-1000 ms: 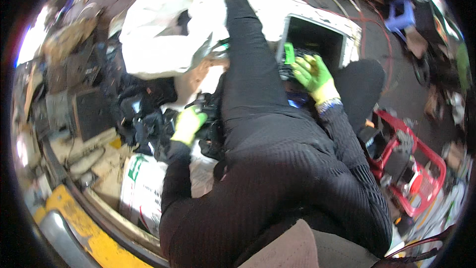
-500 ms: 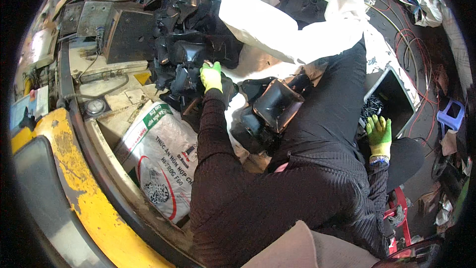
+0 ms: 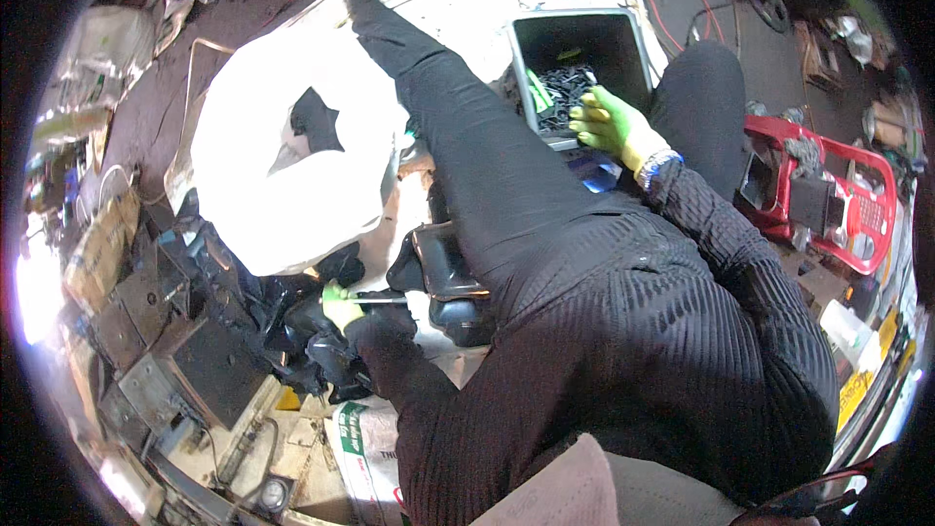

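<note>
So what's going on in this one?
A person in dark clothes and green gloves sits on the ground among scrap parts. The left hand grips a thin metal rod-like tool beside a pile of black plastic pieces. The right hand rests at the near edge of a dark bin of small black bits. A big white sack lies by the outstretched leg.

Left hand [image 3: 341, 304] half hidden among black parts [image 3: 292, 331] (grip unclear)
</note>
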Motion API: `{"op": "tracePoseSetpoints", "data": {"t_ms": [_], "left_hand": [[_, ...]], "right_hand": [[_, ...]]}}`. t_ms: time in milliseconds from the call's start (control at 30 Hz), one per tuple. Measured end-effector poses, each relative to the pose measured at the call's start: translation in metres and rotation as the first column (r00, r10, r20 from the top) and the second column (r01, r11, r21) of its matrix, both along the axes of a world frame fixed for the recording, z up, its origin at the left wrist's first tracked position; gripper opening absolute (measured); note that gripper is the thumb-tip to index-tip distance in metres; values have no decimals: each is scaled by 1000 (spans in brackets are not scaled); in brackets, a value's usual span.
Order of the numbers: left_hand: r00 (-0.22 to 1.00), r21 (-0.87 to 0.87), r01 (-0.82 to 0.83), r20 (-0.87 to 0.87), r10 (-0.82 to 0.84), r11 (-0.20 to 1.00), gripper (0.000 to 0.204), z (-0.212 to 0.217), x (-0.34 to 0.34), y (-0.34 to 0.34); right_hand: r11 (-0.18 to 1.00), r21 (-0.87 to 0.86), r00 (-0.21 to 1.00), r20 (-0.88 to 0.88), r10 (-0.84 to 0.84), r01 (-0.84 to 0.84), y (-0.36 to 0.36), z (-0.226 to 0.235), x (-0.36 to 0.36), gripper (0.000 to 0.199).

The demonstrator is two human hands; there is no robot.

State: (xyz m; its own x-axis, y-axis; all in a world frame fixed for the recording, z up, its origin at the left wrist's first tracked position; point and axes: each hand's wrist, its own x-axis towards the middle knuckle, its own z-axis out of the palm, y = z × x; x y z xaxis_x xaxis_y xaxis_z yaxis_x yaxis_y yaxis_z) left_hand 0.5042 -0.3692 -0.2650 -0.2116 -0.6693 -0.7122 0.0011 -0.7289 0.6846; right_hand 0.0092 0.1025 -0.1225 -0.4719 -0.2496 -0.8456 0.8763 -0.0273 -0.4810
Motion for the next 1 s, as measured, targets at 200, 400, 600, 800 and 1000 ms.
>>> {"op": "tracePoseSetpoints", "data": {"t_ms": [200,400,600,800,1000], "left_hand": [[991,-487,-56,-131,-9,872,19,183,-82,89],[975,-548,35,-164,-149,836,35,303,-173,180],[559,-487,797,373,-741,356,17,304,-258,255],[604,-521,719,140,-785,460,40,305,-358,288],[385,-438,855,179,-905,277,50,311,-393,324]], "right_hand": [[927,-295,972,-39,231,-232,-24,55,11,37],[595,-689,890,-170,422,-413,-72,109,34,67],[640,-699,947,-228,225,-320,-43,108,33,35],[719,-694,992,-53,-115,47,63,85,4,23],[951,-307,888,-421,-183,50,92,90,0,31]]}}
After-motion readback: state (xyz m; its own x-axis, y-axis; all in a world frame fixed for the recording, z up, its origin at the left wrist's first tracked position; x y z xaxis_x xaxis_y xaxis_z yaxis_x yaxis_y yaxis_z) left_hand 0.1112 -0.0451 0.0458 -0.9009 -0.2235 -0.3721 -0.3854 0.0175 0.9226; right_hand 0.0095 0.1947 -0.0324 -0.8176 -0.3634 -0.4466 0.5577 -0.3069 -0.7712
